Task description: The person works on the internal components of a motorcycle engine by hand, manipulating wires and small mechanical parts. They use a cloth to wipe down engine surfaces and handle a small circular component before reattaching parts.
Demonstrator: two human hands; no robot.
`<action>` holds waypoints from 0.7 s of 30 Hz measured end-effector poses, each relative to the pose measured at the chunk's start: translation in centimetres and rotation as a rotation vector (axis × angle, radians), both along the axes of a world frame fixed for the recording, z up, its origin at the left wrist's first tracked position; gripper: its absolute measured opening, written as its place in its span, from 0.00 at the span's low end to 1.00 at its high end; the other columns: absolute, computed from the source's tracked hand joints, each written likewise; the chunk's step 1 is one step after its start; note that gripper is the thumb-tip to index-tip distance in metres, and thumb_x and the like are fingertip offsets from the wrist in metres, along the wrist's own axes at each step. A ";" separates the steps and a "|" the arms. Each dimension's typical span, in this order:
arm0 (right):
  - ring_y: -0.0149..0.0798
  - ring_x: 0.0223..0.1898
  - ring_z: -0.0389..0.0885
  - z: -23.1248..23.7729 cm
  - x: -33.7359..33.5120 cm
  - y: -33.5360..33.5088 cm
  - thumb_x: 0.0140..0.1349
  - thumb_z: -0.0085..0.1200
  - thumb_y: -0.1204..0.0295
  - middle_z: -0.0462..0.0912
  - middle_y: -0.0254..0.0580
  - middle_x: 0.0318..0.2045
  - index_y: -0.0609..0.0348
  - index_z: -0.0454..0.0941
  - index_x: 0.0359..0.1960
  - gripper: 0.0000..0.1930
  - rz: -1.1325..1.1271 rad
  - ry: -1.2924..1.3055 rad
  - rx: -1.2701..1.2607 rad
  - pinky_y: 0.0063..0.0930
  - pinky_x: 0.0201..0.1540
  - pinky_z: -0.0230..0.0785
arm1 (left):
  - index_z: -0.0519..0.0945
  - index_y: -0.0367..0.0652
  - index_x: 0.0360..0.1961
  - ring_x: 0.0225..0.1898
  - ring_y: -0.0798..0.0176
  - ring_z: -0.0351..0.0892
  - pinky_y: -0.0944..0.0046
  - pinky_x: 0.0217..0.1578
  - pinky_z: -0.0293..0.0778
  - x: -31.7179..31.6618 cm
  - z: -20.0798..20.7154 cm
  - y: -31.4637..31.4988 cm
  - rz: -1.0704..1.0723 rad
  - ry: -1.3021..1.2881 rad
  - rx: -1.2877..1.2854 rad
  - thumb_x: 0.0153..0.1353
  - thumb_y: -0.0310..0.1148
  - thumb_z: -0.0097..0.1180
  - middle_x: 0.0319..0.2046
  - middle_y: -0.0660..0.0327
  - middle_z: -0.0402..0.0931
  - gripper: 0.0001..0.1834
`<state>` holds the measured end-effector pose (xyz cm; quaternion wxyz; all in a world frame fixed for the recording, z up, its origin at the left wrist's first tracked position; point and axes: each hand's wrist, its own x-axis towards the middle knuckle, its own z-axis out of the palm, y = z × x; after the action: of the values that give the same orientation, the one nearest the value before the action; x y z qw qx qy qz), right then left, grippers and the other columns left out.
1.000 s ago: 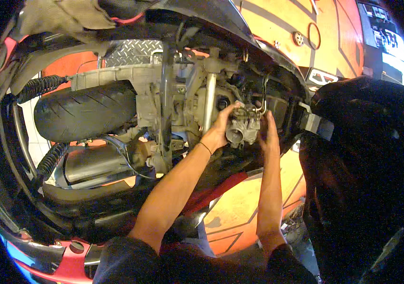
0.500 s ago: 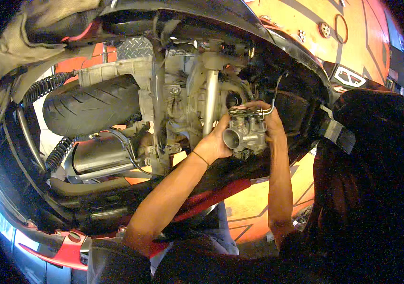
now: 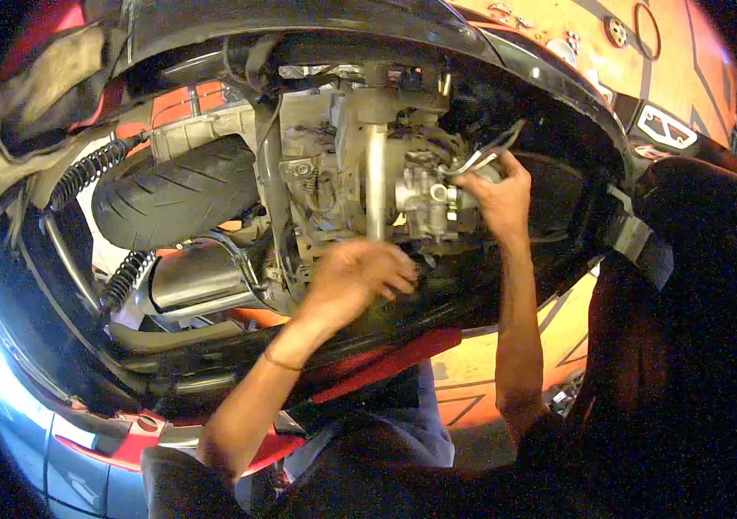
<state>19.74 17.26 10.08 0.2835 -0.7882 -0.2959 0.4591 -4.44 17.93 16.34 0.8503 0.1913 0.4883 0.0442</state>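
A silver metal carburetor (image 3: pixel 431 201) sits among the engine parts inside the open body of a scooter. My right hand (image 3: pixel 500 197) grips its right end, thumb and fingers closed around it near a bent metal pipe (image 3: pixel 475 161). My left hand (image 3: pixel 355 278), blurred by motion, is off the carburetor to its lower left. Its fingers are loosely spread and nothing shows in them. Just above that hand runs a pale metal tube (image 3: pixel 375 177) across the frame.
A rear tyre (image 3: pixel 180 192), coil shock absorbers (image 3: pixel 96 170) and a silver muffler (image 3: pixel 200 278) lie to the left. Black body panels (image 3: pixel 334 33) surround the opening. On the orange floor at upper right are a drive belt (image 3: pixel 647 31) and a round metal part (image 3: pixel 616 32).
My left hand has let go of the carburetor and moved down and left. The carburetor has turned and gone slightly up and left, deeper among the engine parts, with my right hand still on it.
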 end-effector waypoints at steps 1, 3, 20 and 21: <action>0.34 0.35 0.79 -0.9 -0.3 0.0 0.36 0.74 0.70 0.83 0.42 0.33 0.65 0.78 0.36 0.23 0.028 -0.079 0.027 0.29 0.42 0.71 | 0.80 0.35 0.35 0.35 0.64 0.80 0.65 0.37 0.75 -1.1 0.4 1.2 0.169 0.062 0.083 0.64 0.34 0.49 0.31 0.58 0.81 0.12; 0.35 0.35 0.79 -1.7 -1.3 0.3 0.34 0.75 0.68 0.83 0.43 0.33 0.65 0.78 0.35 0.25 -0.033 -0.047 0.098 0.30 0.42 0.71 | 0.80 0.35 0.38 0.35 0.66 0.79 0.66 0.37 0.74 -2.2 -0.8 3.0 0.135 0.413 0.381 0.65 0.34 0.49 0.30 0.58 0.81 0.13; 0.37 0.34 0.79 -3.8 -3.7 0.5 0.32 0.76 0.58 0.84 0.44 0.33 0.63 0.79 0.33 0.28 -0.109 -0.132 0.030 0.32 0.44 0.71 | 0.74 0.41 0.46 0.40 0.65 0.68 0.60 0.44 0.66 0.1 -9.7 1.6 -0.052 0.280 0.091 0.68 0.54 0.36 0.38 0.61 0.75 0.27; 0.37 0.34 0.79 -3.7 -3.6 0.4 0.32 0.77 0.58 0.84 0.44 0.33 0.63 0.79 0.33 0.29 -0.114 -0.135 0.016 0.31 0.43 0.71 | 0.75 0.43 0.44 0.37 0.67 0.68 0.61 0.40 0.66 0.4 -9.6 1.9 0.005 0.203 -0.033 0.68 0.52 0.38 0.36 0.62 0.75 0.24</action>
<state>16.12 17.67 6.37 0.2947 -0.8307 -0.2727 0.3857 -4.08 19.87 6.74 0.7993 0.1796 0.5732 0.0189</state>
